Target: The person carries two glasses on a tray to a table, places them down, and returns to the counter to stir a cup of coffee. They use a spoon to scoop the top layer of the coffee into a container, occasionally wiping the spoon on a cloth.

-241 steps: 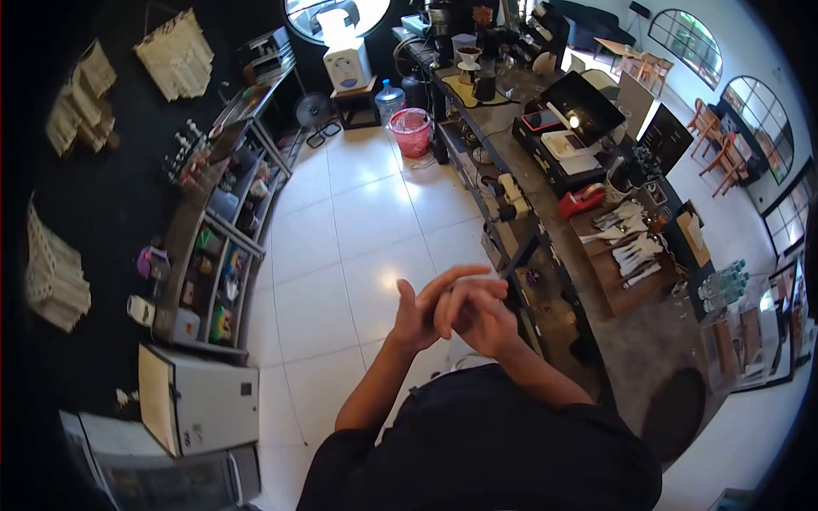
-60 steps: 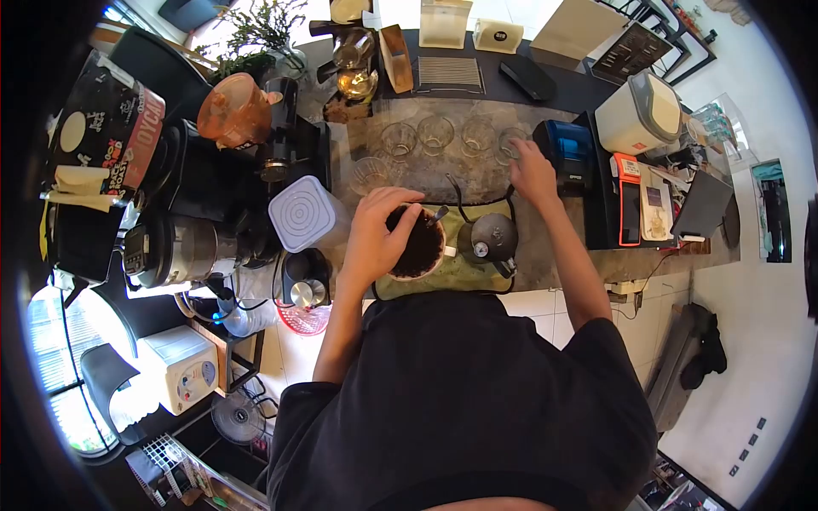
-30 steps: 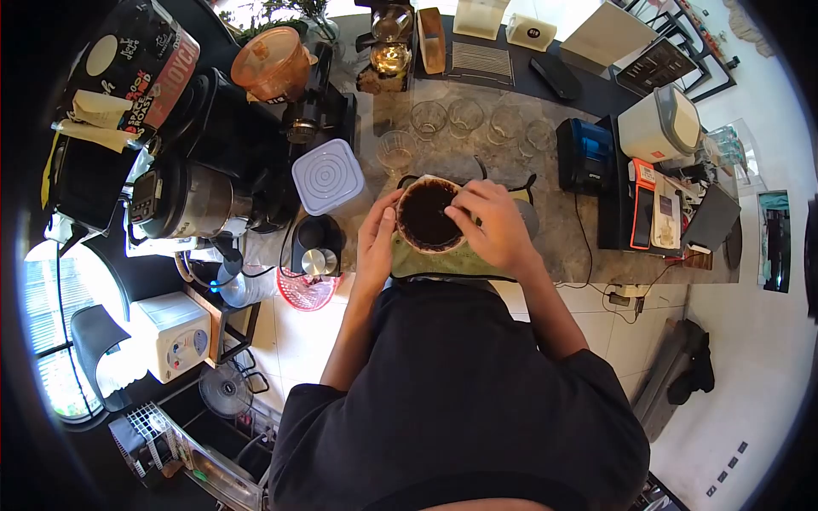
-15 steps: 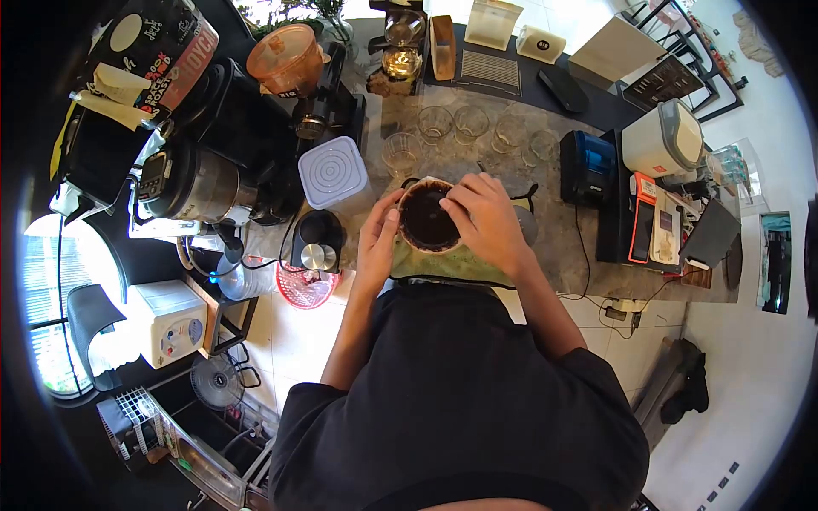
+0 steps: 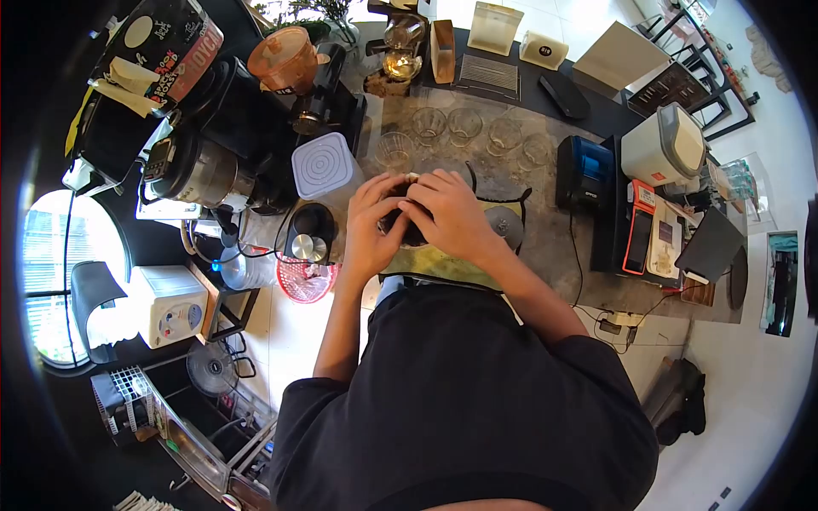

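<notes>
A round filter with dark coffee grounds (image 5: 413,234) sits near the counter's front edge, mostly hidden by both hands. My left hand (image 5: 375,221) is curled round its left side, fingers closed at the rim. From the right, my right hand (image 5: 447,213) covers the top, its fingertips pinched at the far rim close to those of the left. A green cloth (image 5: 452,266) lies beneath, with a grey round disc (image 5: 504,226) to the right. Several clear glasses (image 5: 464,127) stand beyond the hands.
A square-lidded container (image 5: 324,166) and a black cup-shaped device (image 5: 311,232) stand left of the hands. Farther left is a kettle (image 5: 204,175). On the right are a black printer (image 5: 586,175) and an orange card terminal (image 5: 639,230).
Both hands have closed in over the filter and now hide most of the grounds. The right fingers moved left to the far rim. The camera view has shifted slightly.
</notes>
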Tool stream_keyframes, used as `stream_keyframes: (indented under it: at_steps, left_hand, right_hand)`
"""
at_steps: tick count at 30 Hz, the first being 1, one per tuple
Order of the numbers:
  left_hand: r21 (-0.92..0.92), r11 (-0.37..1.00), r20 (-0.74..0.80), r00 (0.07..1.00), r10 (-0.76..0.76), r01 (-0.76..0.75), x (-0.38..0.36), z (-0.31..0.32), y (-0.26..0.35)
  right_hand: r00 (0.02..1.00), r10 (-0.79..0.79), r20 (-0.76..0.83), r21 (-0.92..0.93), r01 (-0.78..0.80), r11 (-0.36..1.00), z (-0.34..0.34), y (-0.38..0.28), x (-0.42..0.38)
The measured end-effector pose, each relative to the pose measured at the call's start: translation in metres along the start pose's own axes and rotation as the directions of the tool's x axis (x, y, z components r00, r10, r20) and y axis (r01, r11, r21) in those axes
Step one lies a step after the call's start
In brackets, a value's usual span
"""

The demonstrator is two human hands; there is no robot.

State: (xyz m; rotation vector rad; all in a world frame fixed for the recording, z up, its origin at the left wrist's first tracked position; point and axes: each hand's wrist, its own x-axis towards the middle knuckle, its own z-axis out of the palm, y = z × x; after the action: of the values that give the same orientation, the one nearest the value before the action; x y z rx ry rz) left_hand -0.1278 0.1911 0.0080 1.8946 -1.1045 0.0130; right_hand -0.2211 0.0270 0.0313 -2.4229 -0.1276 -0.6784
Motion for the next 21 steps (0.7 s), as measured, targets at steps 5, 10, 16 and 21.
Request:
stream_keyframes:
  at_steps: [5,10,16,21]
  left_hand:
    - [0.073,0.997,-0.106,0.994,0.008,0.0,-0.006,0.006,0.005]
    - [-0.194,0.941,-0.456,0.824,-0.337,0.278,-0.031,0.024,-0.001]
    - [-0.227,0.925,-0.408,0.832,-0.375,0.306,-0.039,0.025,0.012]
    - [-0.063,0.952,-0.46,0.838,-0.293,0.298,-0.031,0.016,0.017]
  right_hand:
    - [0.985,0.165,-0.051,0.075,-0.161,0.984,-0.021,-0.007,-0.019]
    - [0.888,0.307,-0.343,0.012,-0.322,0.947,-0.051,0.025,-0.091]
    - [0.675,0.678,-0.291,0.193,-0.652,0.733,-0.047,0.055,-0.189]
    - [0.629,0.742,0.232,0.56,-0.71,0.426,-0.022,0.052,-0.214]
